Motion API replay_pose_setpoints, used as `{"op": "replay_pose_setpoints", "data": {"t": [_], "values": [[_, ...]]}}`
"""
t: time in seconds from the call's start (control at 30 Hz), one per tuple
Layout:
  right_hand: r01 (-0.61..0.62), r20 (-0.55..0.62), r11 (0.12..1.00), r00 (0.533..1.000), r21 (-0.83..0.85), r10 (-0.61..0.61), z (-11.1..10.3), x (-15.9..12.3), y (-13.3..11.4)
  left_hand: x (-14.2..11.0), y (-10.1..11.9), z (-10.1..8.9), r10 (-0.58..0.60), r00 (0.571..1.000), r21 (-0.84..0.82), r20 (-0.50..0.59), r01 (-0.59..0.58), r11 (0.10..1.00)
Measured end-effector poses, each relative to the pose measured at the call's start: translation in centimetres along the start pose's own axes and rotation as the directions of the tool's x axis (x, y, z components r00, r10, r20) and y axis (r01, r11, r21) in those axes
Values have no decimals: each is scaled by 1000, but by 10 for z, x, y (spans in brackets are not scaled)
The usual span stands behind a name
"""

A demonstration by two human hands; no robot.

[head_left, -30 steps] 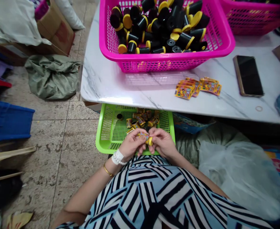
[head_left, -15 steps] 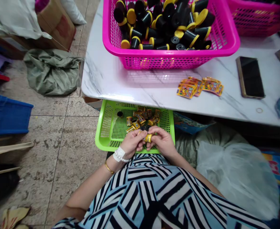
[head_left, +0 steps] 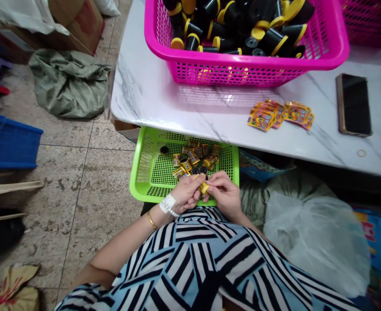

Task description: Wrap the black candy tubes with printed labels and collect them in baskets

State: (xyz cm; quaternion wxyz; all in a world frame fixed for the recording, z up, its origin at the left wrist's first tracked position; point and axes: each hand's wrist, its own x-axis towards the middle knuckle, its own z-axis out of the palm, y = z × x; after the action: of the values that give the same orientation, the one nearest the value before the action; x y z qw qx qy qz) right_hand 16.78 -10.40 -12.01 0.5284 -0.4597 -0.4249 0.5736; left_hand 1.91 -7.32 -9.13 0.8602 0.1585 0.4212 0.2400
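Observation:
Over the near edge of the green basket [head_left: 133,183], my left hand [head_left: 186,191] is closed around a small canister with a yellow label [head_left: 203,188]. My right hand [head_left: 226,196] pinches the same canister from the other side, fingertips at the label. How far the label wraps is hidden by the fingers. Several yellow-labelled canisters [head_left: 193,157] lie in the basket just beyond my hands. A lone black canister [head_left: 164,150] sits at its far left. Printed yellow-orange labels [head_left: 262,119] are stacked in overlapping piles on the table.
The white marble-patterned table [head_left: 138,101] overhangs the green basket. On it stand a pink basket [head_left: 251,62] of black canisters with yellow lids and a phone [head_left: 354,104]. A clear plastic bag [head_left: 316,242] lies right; a grey-green sack [head_left: 70,84] and blue crate [head_left: 10,140] stand left.
The view has shifted, so the table things sit higher and further right. Both hands stay together on the canister, which has tilted slightly between the fingers.

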Motion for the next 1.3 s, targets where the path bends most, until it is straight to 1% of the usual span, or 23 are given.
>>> {"op": "replay_pose_setpoints", "data": {"t": [0.07,0.13,0.17,0.23,0.3,0.4,0.5,0.57,0.63,0.7,0.77,0.83,0.9,0.93,1.0,1.03,1.07,1.13,1.17,1.23,1.3], "values": [[-9,-76,1000,997,0,9,-1,0,6,3,-2,2,-12,1000,-19,-23,11,1000],[-49,-108,999,993,12,50,-2,3,8,5,-3,3,-8,1000,-60,-25,6,998],[-77,-88,997,993,28,79,-3,4,8,5,-2,4,-2,1000,-74,-18,1,997],[-117,-5,992,993,45,117,-4,6,5,5,0,4,15,1000,-64,-18,-16,998],[-98,52,995,994,20,97,-5,9,1,5,3,3,45,998,-15,-49,-46,999],[-27,10,999,1000,-48,27,-5,12,-5,6,10,3,64,995,0,-76,-64,998],[23,-6,993,1000,-114,-24,-4,14,-8,5,16,1,51,997,-45,-54,-53,998],[69,2,983,998,-171,-70,-4,15,-8,5,16,-1,48,998,-62,-32,-50,997],[99,-27,974,994,-203,-107,-4,15,-6,6,14,-2,53,998,-62,-38,-55,997],[90,-72,974,992,-209,-107,-4,15,-3,7,9,-3,51,995,-37,-90,-55,998],[56,-78,975,994,-213,-74,-4,15,-2,8,7,-1,47,989,6,-141,-46,999],[39,-30,979,998,-200,-46,-2,15,-5,6,7,2,57,985,54,-161,-49,997],[55,31,990,998,-132,-51,2,17,-8,3,10,4,93,980,89,-176,-78,993],[66,52,995,997,-72,-62,4,19,-10,1,12,3,90,982,83,-166,-77,994],[65,91,996,993,65,-71,9,24,-12,-3,16,-2,56,993,-12,-101,-58,998],[45,118,991,991,124,-59,11,27,-14,-4,17,-6,23,998,-41,-50,-25,999],[17,148,987,988,162,-41,12,30,-17,-6,19,-9,23,1000,-52,-15,-24,998],[-23,183,986,983,163,-8,12,32,-24,-8,19,-13,34,999,-63,29,-32,998],[-21,176,990,984,139,-4,11,32,-27,-9,18,-14,45,998,-71,35,-43,997],[16,121,996,992,82,-26,9,31,-33,-10,14,-13,41,998,-113,37,-37,993],[46,54,999,997,27,-47,8,31,-33,-8,10,-11,18,999,-168,42,-11,986]]}}
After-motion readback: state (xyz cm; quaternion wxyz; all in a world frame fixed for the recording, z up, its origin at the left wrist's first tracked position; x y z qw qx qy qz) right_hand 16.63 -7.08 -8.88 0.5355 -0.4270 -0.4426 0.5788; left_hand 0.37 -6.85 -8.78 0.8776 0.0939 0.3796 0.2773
